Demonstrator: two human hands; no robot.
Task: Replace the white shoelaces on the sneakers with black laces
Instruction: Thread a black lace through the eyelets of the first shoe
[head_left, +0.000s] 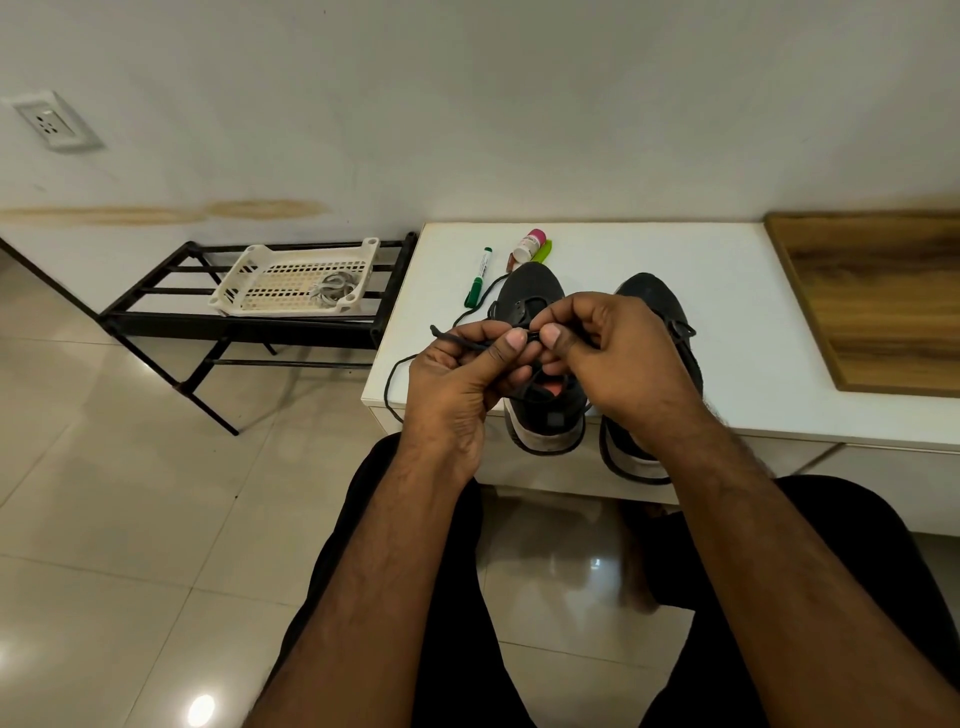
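Two dark sneakers stand side by side on a white table (727, 291), heels toward me: the left sneaker (535, 291) and the right sneaker (649, 296). A black lace (395, 374) runs from the left sneaker and loops over the table's left edge. Over the left sneaker, my left hand (462, 379) and my right hand (613, 353) pinch the black lace between thumbs and fingers, fingertips nearly touching. White laces (335, 288) lie bundled in a white basket (244, 280) to the left.
The basket sits on a black metal rack (156, 312) left of the table. A green marker (480, 275), a small pink-capped bottle (527, 247) and a green object lie behind the sneakers. A wooden board (883, 296) covers the table's right side. My knees are below.
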